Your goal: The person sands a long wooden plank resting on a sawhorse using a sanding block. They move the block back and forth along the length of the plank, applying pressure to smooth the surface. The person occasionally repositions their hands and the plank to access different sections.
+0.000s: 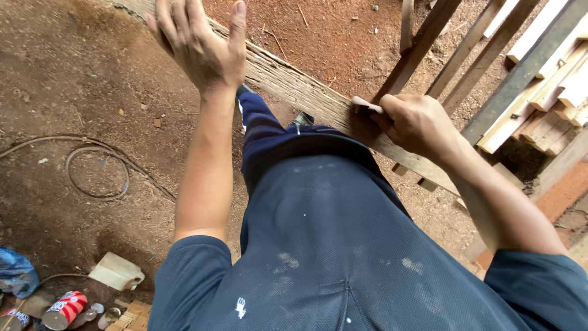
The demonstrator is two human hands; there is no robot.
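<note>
- The right hand [416,122] is closed tight on a small pale pad [366,105], maybe sandpaper, and presses it flat on a long wooden plank [306,92].
- The left hand [199,43] lies on the far end of the plank with its fingers spread open. It holds the plank down and grabs nothing.
- The plank runs slanted from the top left down to the right, in front of the person's body. It rests across the knee of the dark blue trousers [275,132].
- The plank looks grey and rough, with long lines running along it. The part under the right hand looks a bit smoother and browner.
- The floor is bare brown dirt [79,73] with small stones and bits of wood.
- A thin wire [98,168] lies in a loop on the dirt at the left.
- More wood strips [551,92] are piled at the right, and dark sticks [465,49] lean beside them.
- Near the bottom left lie a white jug [116,271], a red and white can [65,309] and a blue bag [15,273].
</note>
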